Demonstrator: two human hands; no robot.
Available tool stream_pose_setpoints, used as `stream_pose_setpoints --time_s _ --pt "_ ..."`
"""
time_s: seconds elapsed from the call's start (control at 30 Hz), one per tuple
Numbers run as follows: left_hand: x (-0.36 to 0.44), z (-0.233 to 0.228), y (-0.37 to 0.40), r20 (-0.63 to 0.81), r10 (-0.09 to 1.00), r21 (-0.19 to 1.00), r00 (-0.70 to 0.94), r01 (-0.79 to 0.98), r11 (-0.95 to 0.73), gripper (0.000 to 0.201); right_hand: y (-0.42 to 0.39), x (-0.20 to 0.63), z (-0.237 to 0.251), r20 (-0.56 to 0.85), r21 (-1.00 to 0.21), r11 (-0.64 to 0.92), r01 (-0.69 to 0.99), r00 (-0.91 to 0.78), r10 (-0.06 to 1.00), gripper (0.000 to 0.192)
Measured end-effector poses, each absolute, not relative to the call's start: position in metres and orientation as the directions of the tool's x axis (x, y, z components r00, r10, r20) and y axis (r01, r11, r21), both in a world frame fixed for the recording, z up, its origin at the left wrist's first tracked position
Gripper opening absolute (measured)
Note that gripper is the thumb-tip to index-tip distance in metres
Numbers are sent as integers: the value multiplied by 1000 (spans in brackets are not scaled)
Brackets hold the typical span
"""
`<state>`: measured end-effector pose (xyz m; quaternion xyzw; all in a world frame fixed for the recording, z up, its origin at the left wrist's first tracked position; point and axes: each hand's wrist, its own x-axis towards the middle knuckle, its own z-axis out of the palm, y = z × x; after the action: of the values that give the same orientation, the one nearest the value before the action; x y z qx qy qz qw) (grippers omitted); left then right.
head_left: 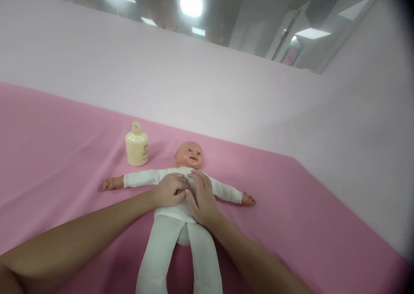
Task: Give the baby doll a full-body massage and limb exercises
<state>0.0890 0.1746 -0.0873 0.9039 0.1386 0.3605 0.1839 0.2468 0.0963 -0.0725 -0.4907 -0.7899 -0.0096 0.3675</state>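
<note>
Bare skin of left hand (pixel 170 189) and right hand (pixel 201 198), both flat and released, grasping nothing, pressed side by side on chest of white-suited plastic baby doll (pixel 181 216). Lying face up, arms spread, on pink cloth-covered desk (pixel 58 156). Just beyond doll's arm, upright cream plastic lotion bottle (pixel 136 144).

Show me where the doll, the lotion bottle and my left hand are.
doll (pixel 189 154), head view, on its forehead.
lotion bottle (pixel 136 149), head view, on the middle of its body.
left hand (pixel 170 189), head view, on the back of the hand, resting on the doll's chest.
</note>
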Motion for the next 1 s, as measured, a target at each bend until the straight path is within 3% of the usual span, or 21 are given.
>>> stream_pose_setpoints --time_s 0.17,0.27,0.5,0.83,1.0 --pt "92 -82 158 602 102 300 792 -106 -948 27 99 252 -72 488 -338 618 710 -430 760 47" --pt "93 -80 153 594 50 285 803 -152 -946 27 103 254 -72 385 -400 596 696 -463 798 47" --pt "92 -84 157 548 218 408 808 -30 -913 33 110 254 -69 308 -444 511 736 -411 858 44" --pt "91 -90 165 468 602 556 647 314 -770 38 111 253 -77 456 -398 298 868 -96 885 13" --pt "89 -88 168 506 673 651 540 273 -709 38 110 250 -76 467 -336 300 893 -119 876 7"
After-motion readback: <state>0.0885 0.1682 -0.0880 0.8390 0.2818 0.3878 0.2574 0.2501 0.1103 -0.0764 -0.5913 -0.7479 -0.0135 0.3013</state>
